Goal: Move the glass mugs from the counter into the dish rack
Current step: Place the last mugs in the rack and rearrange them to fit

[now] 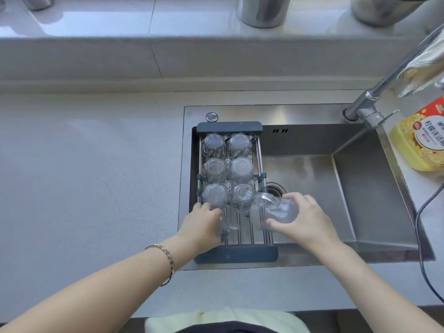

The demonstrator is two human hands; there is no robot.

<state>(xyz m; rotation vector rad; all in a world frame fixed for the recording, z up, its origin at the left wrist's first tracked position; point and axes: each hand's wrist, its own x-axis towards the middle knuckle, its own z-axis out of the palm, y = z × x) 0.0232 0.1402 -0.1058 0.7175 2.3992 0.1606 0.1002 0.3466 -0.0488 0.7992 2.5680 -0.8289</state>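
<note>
**Rack nearly full**

We saw six upturned mugs [227, 171] crowding the dish rack's [234, 254] far rows; only its near bars lay open. The faucet [374, 102] overhung the sink's [360, 188] right side; the left surface [84, 176] stood bare.

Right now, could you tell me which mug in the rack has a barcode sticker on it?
The front-right mug, nearest the right hand; the others' bases look bare.

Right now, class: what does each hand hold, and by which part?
The right hand grips a tilted glass mug around its base end. The left hand holds another mug, the exact hold hidden.
</note>
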